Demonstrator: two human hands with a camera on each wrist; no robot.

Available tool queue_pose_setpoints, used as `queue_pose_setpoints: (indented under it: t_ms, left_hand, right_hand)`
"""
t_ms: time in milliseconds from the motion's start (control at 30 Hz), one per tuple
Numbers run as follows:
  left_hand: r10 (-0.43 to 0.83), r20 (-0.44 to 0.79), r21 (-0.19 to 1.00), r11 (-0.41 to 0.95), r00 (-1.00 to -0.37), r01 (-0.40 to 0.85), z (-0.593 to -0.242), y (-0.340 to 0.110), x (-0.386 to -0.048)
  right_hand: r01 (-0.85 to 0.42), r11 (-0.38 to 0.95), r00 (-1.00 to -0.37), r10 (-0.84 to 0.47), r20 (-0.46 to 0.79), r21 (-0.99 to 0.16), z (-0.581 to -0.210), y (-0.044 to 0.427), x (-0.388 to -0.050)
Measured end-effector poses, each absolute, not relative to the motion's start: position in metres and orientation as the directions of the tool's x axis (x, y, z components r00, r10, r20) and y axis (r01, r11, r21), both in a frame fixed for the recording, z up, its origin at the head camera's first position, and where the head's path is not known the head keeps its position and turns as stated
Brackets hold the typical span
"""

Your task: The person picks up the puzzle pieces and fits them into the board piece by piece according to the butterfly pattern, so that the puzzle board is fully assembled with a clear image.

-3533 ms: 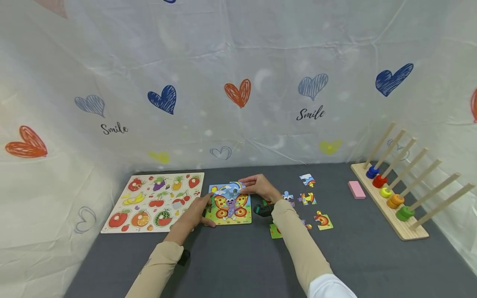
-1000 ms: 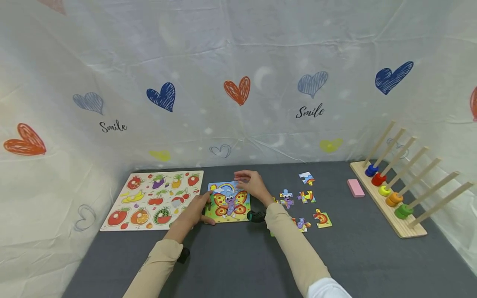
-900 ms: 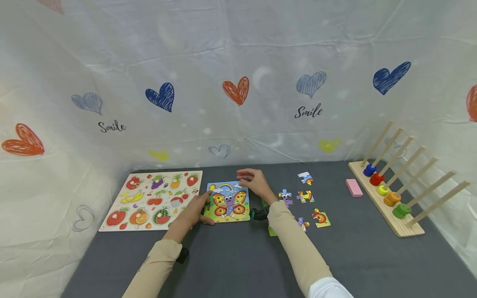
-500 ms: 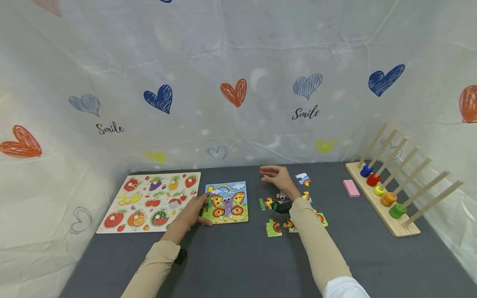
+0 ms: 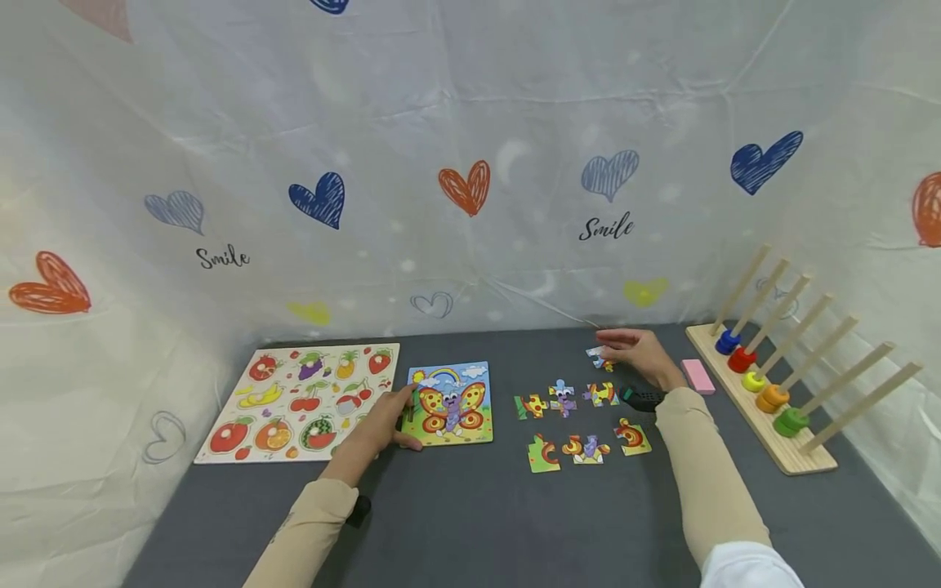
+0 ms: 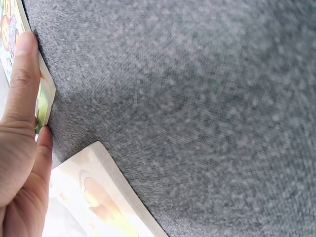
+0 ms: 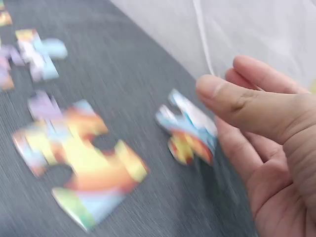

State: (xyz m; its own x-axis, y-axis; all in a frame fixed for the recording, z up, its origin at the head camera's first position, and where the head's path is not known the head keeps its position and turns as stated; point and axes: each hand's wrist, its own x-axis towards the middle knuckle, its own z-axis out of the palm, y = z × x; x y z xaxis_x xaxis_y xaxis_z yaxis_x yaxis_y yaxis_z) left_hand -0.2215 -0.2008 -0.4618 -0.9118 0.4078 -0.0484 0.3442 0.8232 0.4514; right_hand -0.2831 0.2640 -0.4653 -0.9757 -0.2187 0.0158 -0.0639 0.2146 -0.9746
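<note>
My left hand [image 5: 382, 420] holds the left edge and near-left corner of a square butterfly picture board [image 5: 453, 412], thumb low and fingers along the side. In the left wrist view, two fingertips touch the edge of that board [image 6: 45, 101]. My right hand [image 5: 644, 358] is at a sky-and-rainbow jigsaw piece [image 5: 599, 356], with its fingers loosely bent. The right wrist view shows the thumb above the same jigsaw piece [image 7: 190, 129] and other fingers beside it. No firm pinch is visible. Several other butterfly jigsaw pieces [image 5: 563, 398] lie apart in two rows nearer me.
A wooden fruit puzzle board [image 5: 297, 402] lies at the left, beside my left hand. Right of the loose pieces are a pink block [image 5: 698, 376] and a wooden peg stand [image 5: 814, 459] with coloured rings. A white printed cloth [image 5: 441, 180] hangs behind the grey-covered table [image 5: 470, 523].
My right hand has left the butterfly board's far right corner and travelled right, over the loose pieces, to the sky piece at the back. My left hand has stayed on the board.
</note>
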Motion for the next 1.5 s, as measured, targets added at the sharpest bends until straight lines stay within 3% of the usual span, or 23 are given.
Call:
queue_pose_setpoints:
  t_ms: [400,567,700,900,1067,1500]
  left_hand:
    - [0.411,-0.048,0.467,0.815,-0.910,0.343,-0.460,-0.196,-0.216]
    - [0.410,-0.053,0.464,0.818,-0.911,0.341,-0.458,-0.194,-0.218]
    - [0.416,-0.035,0.452,0.818,-0.909,0.357,-0.457,-0.196,-0.221]
    - [0.425,-0.036,0.452,0.814,-0.905,0.364,-0.457,-0.197,-0.221]
    - [0.419,-0.041,0.446,0.820,-0.907,0.359,-0.460,-0.197,-0.221]
    - [0.397,-0.040,0.439,0.831,-0.917,0.341,-0.465,-0.199,-0.222]
  right_hand:
    - [-0.008,0.374,-0.963,-0.251,-0.093,-0.928,-0.470,0.292,-0.281]
    - [-0.073,0.534,-0.961,-0.263,-0.083,-0.842,-0.462,0.289,-0.283]
    - [-0.117,0.571,-0.965,-0.258,-0.041,-0.813,-0.459,0.285,-0.285]
    - [-0.063,0.518,-0.979,-0.199,-0.049,-0.853,-0.463,0.282,-0.284]
    - [-0.004,0.396,-0.981,-0.180,-0.074,-0.918,-0.467,0.284,-0.280]
    - [0.050,0.172,-0.962,-0.258,-0.094,-0.984,-0.480,0.281,-0.264]
